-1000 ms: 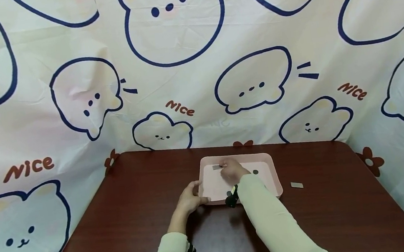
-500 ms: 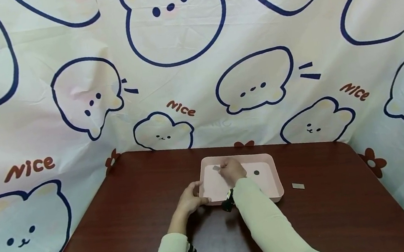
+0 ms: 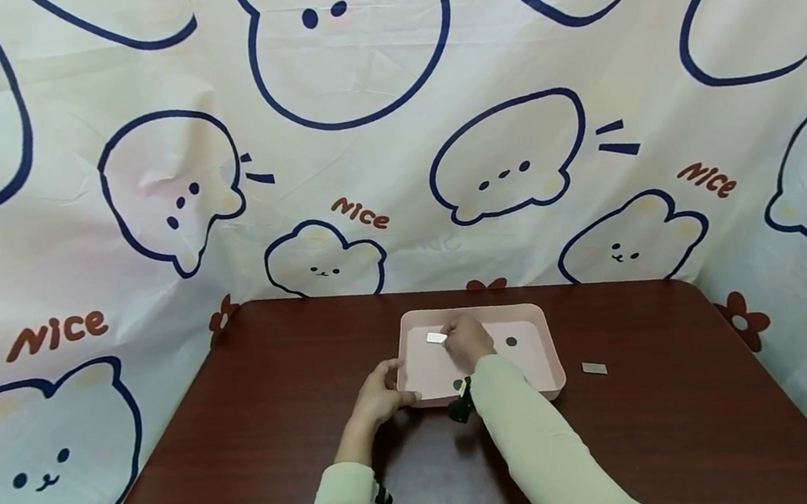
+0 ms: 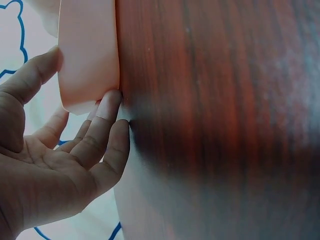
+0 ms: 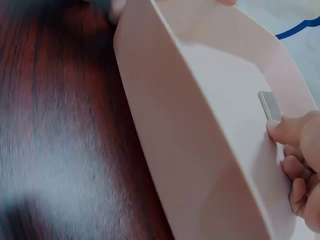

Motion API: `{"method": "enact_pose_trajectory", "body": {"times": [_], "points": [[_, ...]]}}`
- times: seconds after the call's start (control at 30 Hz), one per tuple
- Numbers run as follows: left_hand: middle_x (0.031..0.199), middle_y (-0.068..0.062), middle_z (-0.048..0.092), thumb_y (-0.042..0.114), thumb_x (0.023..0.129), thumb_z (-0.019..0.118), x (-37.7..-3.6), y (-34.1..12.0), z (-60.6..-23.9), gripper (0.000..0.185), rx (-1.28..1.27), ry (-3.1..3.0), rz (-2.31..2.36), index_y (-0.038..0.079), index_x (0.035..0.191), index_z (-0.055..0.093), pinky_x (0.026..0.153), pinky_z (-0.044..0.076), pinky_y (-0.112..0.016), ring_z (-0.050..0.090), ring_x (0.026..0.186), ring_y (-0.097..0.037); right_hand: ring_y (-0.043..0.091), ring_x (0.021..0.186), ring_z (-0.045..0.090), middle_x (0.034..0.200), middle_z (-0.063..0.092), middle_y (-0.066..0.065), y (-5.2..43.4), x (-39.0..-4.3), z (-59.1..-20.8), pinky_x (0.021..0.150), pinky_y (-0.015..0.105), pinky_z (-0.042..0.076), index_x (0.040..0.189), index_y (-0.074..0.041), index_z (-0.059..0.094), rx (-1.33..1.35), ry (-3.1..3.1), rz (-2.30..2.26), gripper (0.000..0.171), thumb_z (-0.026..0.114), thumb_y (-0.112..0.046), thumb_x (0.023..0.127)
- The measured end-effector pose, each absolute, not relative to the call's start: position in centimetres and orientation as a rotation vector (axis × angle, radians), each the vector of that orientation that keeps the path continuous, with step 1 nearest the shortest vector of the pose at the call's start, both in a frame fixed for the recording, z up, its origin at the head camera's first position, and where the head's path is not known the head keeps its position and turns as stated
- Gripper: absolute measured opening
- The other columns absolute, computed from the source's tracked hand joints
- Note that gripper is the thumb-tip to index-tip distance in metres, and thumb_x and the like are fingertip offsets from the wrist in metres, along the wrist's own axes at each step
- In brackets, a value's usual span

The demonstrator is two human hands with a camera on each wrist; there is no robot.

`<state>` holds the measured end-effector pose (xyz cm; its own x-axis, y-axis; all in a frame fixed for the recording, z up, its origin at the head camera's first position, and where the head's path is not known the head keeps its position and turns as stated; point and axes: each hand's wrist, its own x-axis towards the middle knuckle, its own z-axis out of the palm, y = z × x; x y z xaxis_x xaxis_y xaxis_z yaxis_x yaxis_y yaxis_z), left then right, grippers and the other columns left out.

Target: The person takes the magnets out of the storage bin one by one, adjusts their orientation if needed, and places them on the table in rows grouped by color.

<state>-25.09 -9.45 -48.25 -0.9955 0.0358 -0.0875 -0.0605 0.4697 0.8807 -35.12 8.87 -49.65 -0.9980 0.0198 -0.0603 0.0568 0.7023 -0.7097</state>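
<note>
Half a second ago the small rectangular plate [image 3: 436, 338] looked grey and slanted; now it has levelled and shines white, so the piece is apparently being turned rather than let go. The right hand [image 3: 469, 340] pinches its near end between thumb and fingers, the free end pointing toward nine o'clock. It is inside the pink tray [image 3: 426, 371]; whether it touches the floor, I cannot tell. One dark disc [image 3: 511, 341] lies at three o'clock from that hand; another [image 3: 458, 385], hidden just before, shows again near seven. The left hand [image 3: 374, 398] grips the tray's eight o'clock corner.
</note>
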Motion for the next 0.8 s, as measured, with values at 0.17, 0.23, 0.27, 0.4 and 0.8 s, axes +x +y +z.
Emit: {"method": "enact_pose_trajectory", "body": {"times": [0.17, 0.23, 0.27, 0.4, 0.8], "points": [[0.092, -0.017, 0.059, 0.005, 0.067, 0.080, -25.2, -9.4, -48.3, 0.067, -0.012, 2.597, 1.584, 0.002, 0.127, 0.051, 0.066, 0.043, -0.036, 0.054, 0.079, -0.024, 0.018, 0.075, 0.055, 0.080, 0.064, -0.003, 9.2, -35.0, -50.1, 0.074, 0.043, 0.041, 0.083, -0.010, 0.072, 0.038, 2.882, -1.242, 0.008, 0.068, -0.006, 0.078], [0.092, -0.017, 0.060, 0.005, 0.067, 0.080, -25.3, -9.4, -48.3, 0.067, -0.016, 2.598, 1.587, 0.002, 0.127, 0.051, 0.066, 0.043, -0.035, 0.054, 0.078, -0.024, 0.018, 0.073, 0.055, 0.078, 0.063, -0.003, 9.3, -34.9, -50.2, 0.073, 0.043, 0.040, 0.081, -0.009, 0.072, 0.020, 2.872, -1.279, 0.005, 0.068, -0.008, 0.079], [0.092, -0.017, 0.059, 0.005, 0.067, 0.080, -25.3, -9.4, -48.3, 0.067, -0.024, 2.602, 1.584, 0.003, 0.127, 0.051, 0.066, 0.043, -0.035, 0.054, 0.078, -0.024, 0.018, 0.072, 0.054, 0.077, 0.063, -0.003, 9.4, -34.9, -50.2, 0.073, 0.042, 0.040, 0.080, -0.009, 0.072, 0.009, 2.863, -1.294, 0.004, 0.069, -0.008, 0.079], [0.091, -0.017, 0.060, 0.005, 0.066, 0.080, -25.4, -9.4, -48.2, 0.067, -0.031, 2.619, 1.578, 0.003, 0.127, 0.052, 0.067, 0.043, -0.036, 0.055, 0.078, -0.024, 0.018, 0.071, 0.053, 0.077, 0.062, -0.003, 9.8, -35.0, -50.1, 0.069, 0.038, 0.040, 0.079, -0.008, 0.072, -0.072, 2.807, -1.338, 0.005, 0.069, -0.010, 0.082], [0.093, -0.016, 0.060, 0.006, 0.065, 0.080, -25.3, -9.5, -48.4, 0.067, -0.032, 2.610, 1.590, 0.003, 0.126, 0.052, 0.068, 0.043, -0.038, 0.054, 0.081, -0.025, 0.021, 0.080, 0.059, 0.094, 0.062, 0.007, 11.9, -35.6, -48.2, 0.067, 0.034, 0.046, 0.094, -0.005, 0.069, -0.150, 2.478, -1.583, 0.011, 0.065, -0.010, 0.085]]}}
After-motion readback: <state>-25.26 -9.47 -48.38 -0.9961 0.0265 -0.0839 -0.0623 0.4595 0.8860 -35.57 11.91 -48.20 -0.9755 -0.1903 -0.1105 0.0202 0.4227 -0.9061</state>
